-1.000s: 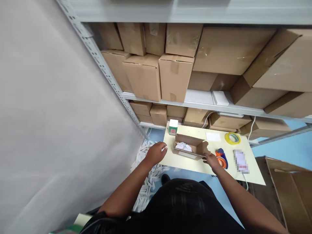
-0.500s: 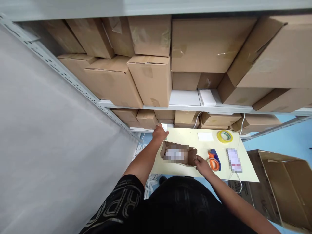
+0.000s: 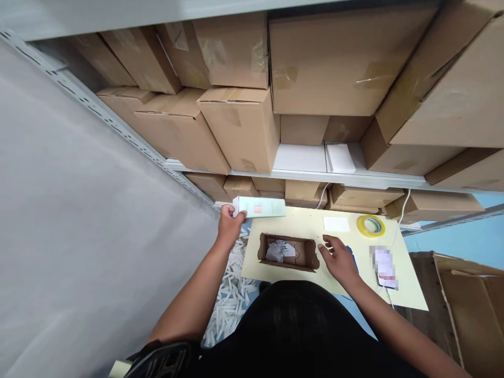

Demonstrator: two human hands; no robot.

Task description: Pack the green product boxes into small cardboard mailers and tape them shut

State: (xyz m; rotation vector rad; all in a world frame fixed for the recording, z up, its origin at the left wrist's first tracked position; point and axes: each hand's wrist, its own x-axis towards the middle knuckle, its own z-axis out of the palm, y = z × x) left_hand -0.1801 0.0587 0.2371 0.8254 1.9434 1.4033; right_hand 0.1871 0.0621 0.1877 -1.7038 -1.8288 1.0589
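Pinched by one end in my left hand [image 3: 231,227] is a long, pale green box [image 3: 265,207], held above the table's back left corner. An open cardboard box [image 3: 289,265] sits on the table in front of me, with crumpled printed paper [image 3: 276,250] inside. To its right hovers my right hand [image 3: 339,258], fingers apart and holding nothing. That hand largely covers the tape dispenser, of which a blue part [image 3: 352,255] shows.
On the cream table [image 3: 252,268] lie a white card [image 3: 336,224], a yellow tape roll [image 3: 370,226] and a phone [image 3: 385,268] with a cable. Shelves of cardboard boxes [image 3: 236,126] rise behind. White strips [image 3: 232,299] cover the floor at left; a large open carton [image 3: 472,310] stands right.
My left hand has moved left and lifted the pale green box into view. My right hand has let go of the cardboard box's flap and shifted right, over the tape dispenser.
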